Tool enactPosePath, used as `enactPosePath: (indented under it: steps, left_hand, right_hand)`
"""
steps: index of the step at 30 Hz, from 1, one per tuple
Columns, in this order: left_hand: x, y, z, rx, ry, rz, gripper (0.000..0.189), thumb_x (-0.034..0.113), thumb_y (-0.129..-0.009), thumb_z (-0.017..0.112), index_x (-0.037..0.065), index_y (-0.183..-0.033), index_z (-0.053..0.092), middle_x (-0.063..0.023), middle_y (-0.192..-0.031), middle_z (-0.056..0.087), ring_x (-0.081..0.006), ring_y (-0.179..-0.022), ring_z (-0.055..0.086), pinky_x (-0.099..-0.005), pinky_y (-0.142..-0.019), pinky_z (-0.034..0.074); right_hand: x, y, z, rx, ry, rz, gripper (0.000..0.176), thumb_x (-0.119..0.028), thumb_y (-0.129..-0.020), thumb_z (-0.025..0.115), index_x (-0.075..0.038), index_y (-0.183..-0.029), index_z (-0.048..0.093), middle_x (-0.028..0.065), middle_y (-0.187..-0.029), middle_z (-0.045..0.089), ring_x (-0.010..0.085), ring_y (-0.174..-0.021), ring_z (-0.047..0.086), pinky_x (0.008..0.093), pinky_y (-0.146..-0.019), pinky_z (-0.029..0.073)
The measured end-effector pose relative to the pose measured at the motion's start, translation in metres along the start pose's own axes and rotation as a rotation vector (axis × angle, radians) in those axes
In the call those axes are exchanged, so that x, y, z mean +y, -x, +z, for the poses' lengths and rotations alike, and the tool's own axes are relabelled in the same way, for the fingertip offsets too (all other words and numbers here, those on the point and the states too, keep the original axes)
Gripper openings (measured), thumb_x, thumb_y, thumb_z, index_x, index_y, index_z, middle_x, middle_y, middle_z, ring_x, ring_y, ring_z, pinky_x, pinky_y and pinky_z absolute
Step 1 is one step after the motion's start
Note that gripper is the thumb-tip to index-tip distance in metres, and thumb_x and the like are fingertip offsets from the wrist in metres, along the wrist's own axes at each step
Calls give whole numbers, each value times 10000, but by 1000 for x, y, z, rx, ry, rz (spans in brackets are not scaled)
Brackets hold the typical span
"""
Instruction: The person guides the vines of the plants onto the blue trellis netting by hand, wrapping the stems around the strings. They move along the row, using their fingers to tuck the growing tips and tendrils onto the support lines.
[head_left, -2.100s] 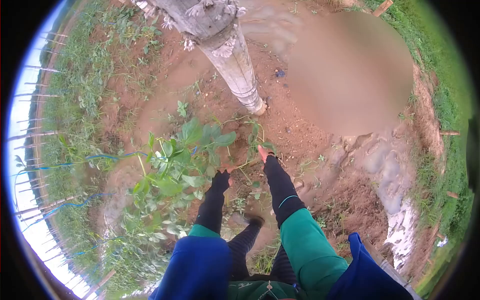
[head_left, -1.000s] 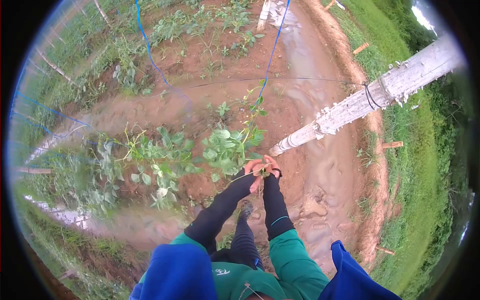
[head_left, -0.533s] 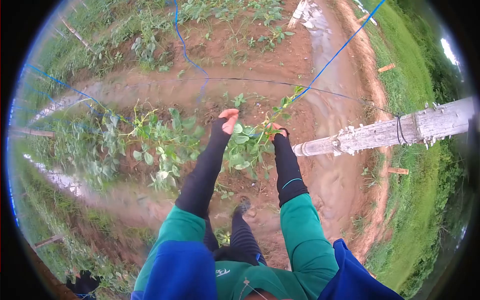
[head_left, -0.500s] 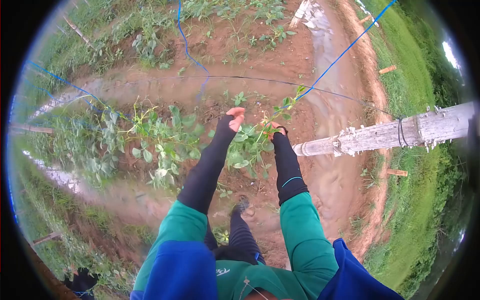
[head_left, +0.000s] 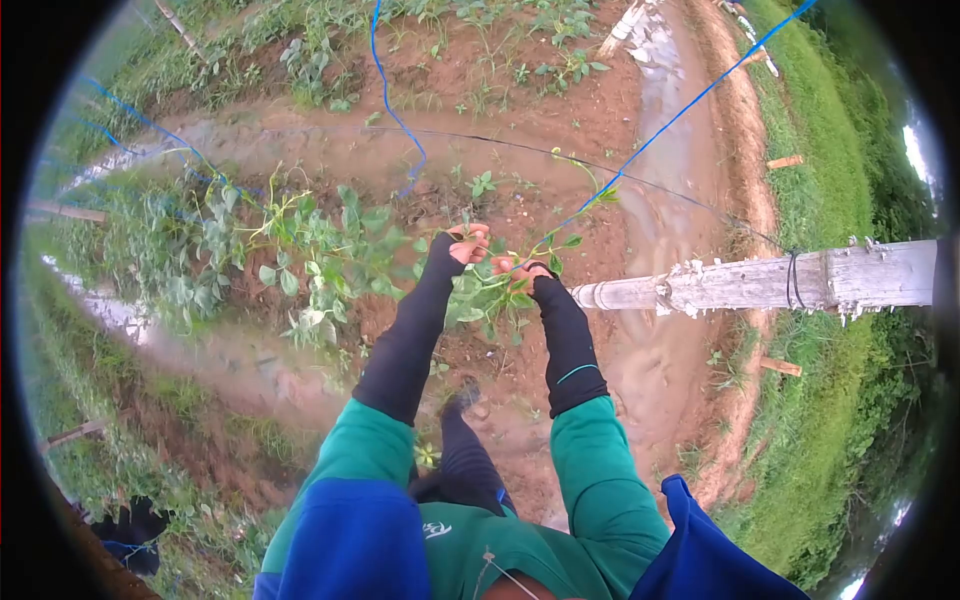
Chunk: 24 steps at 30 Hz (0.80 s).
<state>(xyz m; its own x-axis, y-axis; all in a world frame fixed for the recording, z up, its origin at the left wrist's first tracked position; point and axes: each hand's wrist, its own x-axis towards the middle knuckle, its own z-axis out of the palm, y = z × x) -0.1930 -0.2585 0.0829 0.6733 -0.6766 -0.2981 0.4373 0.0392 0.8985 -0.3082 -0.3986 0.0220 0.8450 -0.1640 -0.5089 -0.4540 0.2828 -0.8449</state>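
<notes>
My right hand [head_left: 522, 270] is closed around the stem of a leafy climbing vine [head_left: 484, 302], close to where a blue string [head_left: 660, 136] comes down to it. Part of the vine's shoot runs along that string, its tip curling free above. Just left of it, my left hand [head_left: 469, 244] has its fingers curled together beside the leaves; whatever is between them is too small to make out. The two hands are nearly touching. Dark sleeves cover both forearms and part of the palms.
A pale wooden post [head_left: 740, 284] lies across the view at the right, with a dark wire [head_left: 640, 182] tied to it. Another blue string [head_left: 385, 85] hangs ahead. Muddy water [head_left: 665, 90] fills the furrows, and more vines [head_left: 325, 270] grow along the bed at left.
My left hand has moved slightly down and its fingers have curled in. My right hand has shifted left, closer to the left one. The vine tip stands more clearly beside the string.
</notes>
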Motion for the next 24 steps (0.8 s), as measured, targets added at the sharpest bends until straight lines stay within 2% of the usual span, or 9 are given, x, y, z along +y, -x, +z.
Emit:
enactPosePath:
  steps: [2, 4, 5, 8, 12, 16, 19, 21, 24]
  left_hand:
    - [7, 14, -1, -9, 9, -50, 195, 136, -771, 516, 30, -934, 531, -28, -766, 557, -72, -642, 505, -196, -557, 405]
    - [15, 42, 6, -101, -186, 360, 212, 65, -738, 503, 26, -945, 526, -39, -814, 560, -103, -726, 511, -217, -616, 406]
    - [25, 52, 3, -174, -389, 450, 327, -24, -636, 415, 19, -939, 529, -93, -841, 553, -178, -763, 541, -280, -689, 440]
    - [32, 67, 13, -182, -406, 279, 401, -78, -552, 382, 27, -905, 540, -114, -869, 549, -219, -804, 535, -283, -700, 428]
    - [32, 80, 21, -137, -681, 681, 359, -104, -508, 437, 40, -832, 499, -98, -795, 542, -260, -756, 529, -306, -647, 428]
    - [28, 92, 15, -135, -798, 718, 344, -68, -532, 442, 53, -851, 484, -99, -752, 477, -273, -634, 477, -308, -557, 399]
    - [44, 105, 21, -115, -762, 632, 344, -62, -535, 457, 61, -855, 486, -93, -761, 460, -267, -633, 472, -316, -534, 386]
    - [65, 115, 34, -186, -675, 289, 192, 19, -610, 503, 68, -796, 484, -82, -746, 488, -258, -664, 490, -307, -580, 397]
    - [65, 119, 48, -273, -794, 297, 165, 46, -652, 480, 80, -813, 493, -85, -747, 467, -260, -637, 480, -313, -571, 393]
  right_hand:
    - [-7, 8, 6, -3, 19, 4, 316, -282, -746, 538, -98, -1003, 533, 17, -852, 563, 130, -706, 521, 263, -607, 412]
    - [-13, 26, 17, 384, 379, -101, 315, -226, -750, 526, -123, -1047, 504, -2, -950, 541, 147, -824, 509, 285, -685, 409]
    - [-13, 36, 23, 401, 218, -340, 353, -163, -745, 531, -106, -1087, 466, 25, -1015, 518, 159, -922, 483, 299, -747, 401]
    - [-41, 82, 62, 365, -13, -551, 400, -105, -726, 550, -90, -1110, 438, 43, -1055, 495, 164, -984, 455, 298, -789, 388]
    - [-32, 89, 83, 433, 134, -409, 378, -70, -714, 558, -61, -1078, 459, 56, -1012, 518, 138, -943, 474, 271, -775, 389]
    - [-32, 90, 82, 513, 253, -355, 264, -71, -712, 559, -62, -973, 526, 27, -889, 564, 107, -770, 505, 232, -682, 394]
    - [-32, 93, 79, 513, 221, -432, 277, -67, -713, 555, -38, -983, 502, 46, -915, 542, 122, -804, 502, 231, -717, 388]
    - [-28, 94, 83, 564, 88, -516, 288, -52, -715, 546, -27, -996, 486, 61, -947, 525, 132, -833, 496, 239, -739, 382]
    - [-10, 89, 88, 568, -147, -674, 306, -27, -726, 516, -7, -1024, 452, 93, -1011, 488, 156, -892, 481, 260, -784, 368]
